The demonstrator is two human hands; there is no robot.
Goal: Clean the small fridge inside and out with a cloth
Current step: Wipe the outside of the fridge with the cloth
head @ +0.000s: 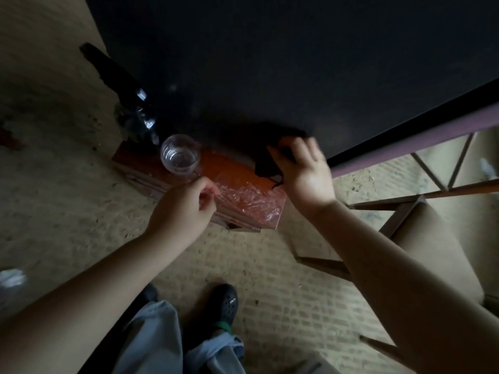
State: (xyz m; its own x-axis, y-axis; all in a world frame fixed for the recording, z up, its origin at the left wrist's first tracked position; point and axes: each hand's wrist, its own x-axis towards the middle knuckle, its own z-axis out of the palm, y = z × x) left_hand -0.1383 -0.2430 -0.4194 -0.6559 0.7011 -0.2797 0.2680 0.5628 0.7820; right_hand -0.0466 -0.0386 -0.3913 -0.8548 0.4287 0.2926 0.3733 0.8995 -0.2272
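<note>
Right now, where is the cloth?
Head view, right of centre: the right hand holds the cloth low against the fridge, right of the clear cup.
</note>
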